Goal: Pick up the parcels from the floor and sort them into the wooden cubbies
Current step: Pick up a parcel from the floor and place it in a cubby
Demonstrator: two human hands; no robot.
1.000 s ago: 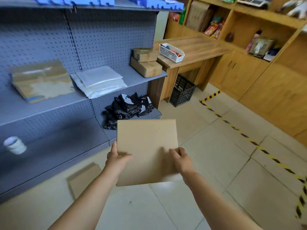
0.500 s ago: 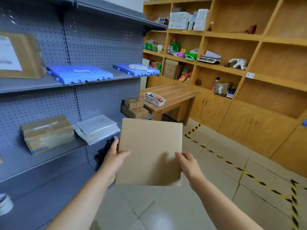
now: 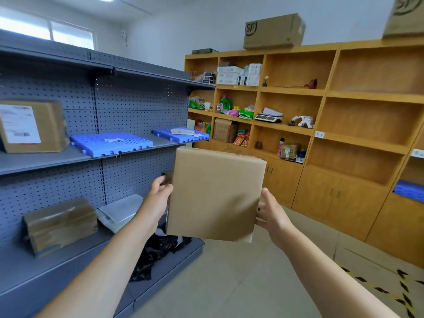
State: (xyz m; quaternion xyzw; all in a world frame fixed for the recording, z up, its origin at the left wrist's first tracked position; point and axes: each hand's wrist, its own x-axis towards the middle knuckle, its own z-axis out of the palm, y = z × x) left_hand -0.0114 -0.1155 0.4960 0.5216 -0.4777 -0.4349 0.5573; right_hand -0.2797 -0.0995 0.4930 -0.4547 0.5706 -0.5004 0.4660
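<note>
hands: left (image 3: 159, 195), right (image 3: 273, 213) | gripping parcel (image 3: 215, 196) edges, between them

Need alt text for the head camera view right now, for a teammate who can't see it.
Two bare hands, left hand and right hand, hold a plain brown cardboard parcel upright at chest height. Grey metal shelving stands to the left, and wooden cubbies, several of them bare, fill the wall ahead and right.
</note>
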